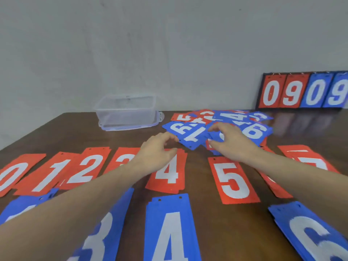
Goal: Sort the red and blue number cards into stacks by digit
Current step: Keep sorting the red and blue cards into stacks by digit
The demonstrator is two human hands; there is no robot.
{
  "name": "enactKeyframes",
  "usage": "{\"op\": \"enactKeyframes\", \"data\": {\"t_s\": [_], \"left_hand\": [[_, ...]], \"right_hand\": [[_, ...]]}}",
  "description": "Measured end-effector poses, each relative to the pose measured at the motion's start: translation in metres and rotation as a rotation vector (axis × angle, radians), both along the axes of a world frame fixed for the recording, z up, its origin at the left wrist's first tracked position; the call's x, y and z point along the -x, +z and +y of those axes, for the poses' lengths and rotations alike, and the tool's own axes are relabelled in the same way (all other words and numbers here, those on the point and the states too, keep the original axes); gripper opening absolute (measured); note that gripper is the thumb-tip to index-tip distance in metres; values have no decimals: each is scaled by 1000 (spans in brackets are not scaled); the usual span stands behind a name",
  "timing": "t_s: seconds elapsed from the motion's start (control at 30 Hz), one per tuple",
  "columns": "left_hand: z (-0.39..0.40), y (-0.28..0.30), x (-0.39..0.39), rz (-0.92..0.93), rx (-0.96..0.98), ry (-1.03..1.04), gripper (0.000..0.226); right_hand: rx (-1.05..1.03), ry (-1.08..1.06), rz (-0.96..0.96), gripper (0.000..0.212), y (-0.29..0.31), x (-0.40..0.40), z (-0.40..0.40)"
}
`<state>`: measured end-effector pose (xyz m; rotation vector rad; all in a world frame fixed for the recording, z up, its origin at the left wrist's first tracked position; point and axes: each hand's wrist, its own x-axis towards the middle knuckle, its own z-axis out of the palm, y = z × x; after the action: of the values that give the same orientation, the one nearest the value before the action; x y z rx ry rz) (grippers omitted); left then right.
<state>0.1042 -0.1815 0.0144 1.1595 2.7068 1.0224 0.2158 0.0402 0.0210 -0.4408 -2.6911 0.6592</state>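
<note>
A mixed pile of red and blue number cards (250, 127) lies at the table's far middle. My right hand (227, 141) reaches into the pile's near side and pinches a blue card (219, 135) between thumb and fingers; its digit is hidden. My left hand (157, 148) hovers with loosely curled fingers, its fingertips at the edge of a blue 1 card (192, 137), gripping nothing. Sorted red stacks form a row: 0 (11, 178), 1 (50, 174), 2 (88, 170), 3 (122, 159), 4 (169, 174), 5 (233, 181), 7 (310, 161). Nearer me lie blue stacks 3 (107, 232), 4 (169, 230), 6 (310, 232).
A clear plastic container (128, 113) stands at the back, left of the pile. A scoreboard (301, 91) showing 0 9 0 9 leans on the wall at the back right. My arms partly cover another blue stack (24, 208) and a red stack (273, 185).
</note>
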Motion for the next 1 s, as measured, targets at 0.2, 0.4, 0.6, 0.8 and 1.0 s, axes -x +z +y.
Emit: {"op": "enactKeyframes", "data": {"t_s": [0.2,0.4,0.6,0.8,1.0], "left_hand": [[54,-6,18,55,84,6,42],[92,-6,48,95,245,25,86],[106,-16,72,-12,326,-26,94],[108,-22,79,-36,273,-29,86],[107,-21,80,-94,222,-20,83]], "right_hand": [[52,-99,-4,38,-11,-12,54],[62,-146,-9,40,-12,-15,91],[73,-276,-117,62,-12,-24,120],[89,-354,-222,93,-17,-26,136],[51,-360,-224,92,-15,-25,134]]}}
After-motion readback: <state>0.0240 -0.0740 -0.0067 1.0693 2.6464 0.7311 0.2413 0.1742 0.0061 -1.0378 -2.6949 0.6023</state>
